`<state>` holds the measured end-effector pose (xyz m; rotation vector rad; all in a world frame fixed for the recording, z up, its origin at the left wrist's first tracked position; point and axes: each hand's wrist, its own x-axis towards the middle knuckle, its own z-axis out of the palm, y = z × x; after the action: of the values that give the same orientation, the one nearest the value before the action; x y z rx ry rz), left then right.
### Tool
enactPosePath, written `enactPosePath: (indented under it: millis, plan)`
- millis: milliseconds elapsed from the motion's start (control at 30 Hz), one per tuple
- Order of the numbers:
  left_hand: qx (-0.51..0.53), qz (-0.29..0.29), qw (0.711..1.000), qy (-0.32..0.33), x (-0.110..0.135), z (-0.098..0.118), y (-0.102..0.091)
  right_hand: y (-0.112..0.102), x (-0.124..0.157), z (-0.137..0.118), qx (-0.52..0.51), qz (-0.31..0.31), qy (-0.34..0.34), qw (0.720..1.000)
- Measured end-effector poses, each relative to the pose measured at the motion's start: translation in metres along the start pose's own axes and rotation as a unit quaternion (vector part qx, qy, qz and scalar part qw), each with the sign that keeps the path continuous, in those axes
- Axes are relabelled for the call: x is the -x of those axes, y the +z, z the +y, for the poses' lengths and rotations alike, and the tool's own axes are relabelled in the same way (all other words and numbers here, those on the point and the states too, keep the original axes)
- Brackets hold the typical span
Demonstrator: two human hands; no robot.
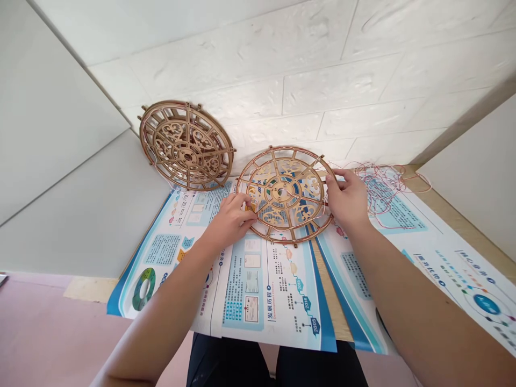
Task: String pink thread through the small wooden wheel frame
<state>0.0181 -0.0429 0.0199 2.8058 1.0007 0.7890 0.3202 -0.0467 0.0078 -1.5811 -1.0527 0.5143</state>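
Note:
A round wooden wheel frame (282, 152) with spokes and cut-out scrollwork is held tilted above the printed sheets. Thin wire runs along its rings. My left hand (233, 217) is closed at the wheel's left edge, thumb and fingers pinched together there; whether a strand of wire is also between them is hidden. On the opposite side, my right hand (347, 196) grips the rim, with the thumb on the near face and the fingers behind. Just beyond the right hand lies a loose tangle of thin red and white wire (387, 188).
Several similar wooden wheels (187, 156) lean in a stack against the white brick-patterned wall (314, 80) at the left. Blue and white printed posters (250, 293) cover much of the wooden table (332, 306). Grey panels (72, 199) flank the left side.

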Motion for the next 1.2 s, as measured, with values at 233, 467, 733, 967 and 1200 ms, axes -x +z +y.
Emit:
enactPosePath:
  millis: [233,467,733,967,1200]
  plan:
    - [-0.001,-0.018,1.000,0.008,-0.002,0.001,0.001,-0.004,0.001,-0.005,0.013,-0.001,-0.007,1.000]
    - [-0.016,-0.033,0.999,0.022,-0.003,0.002,0.001,-0.008,0.004,-0.010,0.005,-0.005,-0.003,1.000]
    - [-0.006,-0.052,0.998,0.023,-0.003,0.004,0.002,-0.011,0.008,-0.013,0.002,-0.012,0.013,1.000]
    - [0.072,-0.007,0.997,-0.019,0.000,0.013,0.002,-0.011,0.008,-0.013,0.015,-0.016,0.007,1.000]
    - [0.126,-0.010,0.988,-0.086,0.003,0.022,-0.001,-0.009,0.008,-0.012,0.026,-0.020,-0.008,0.999]
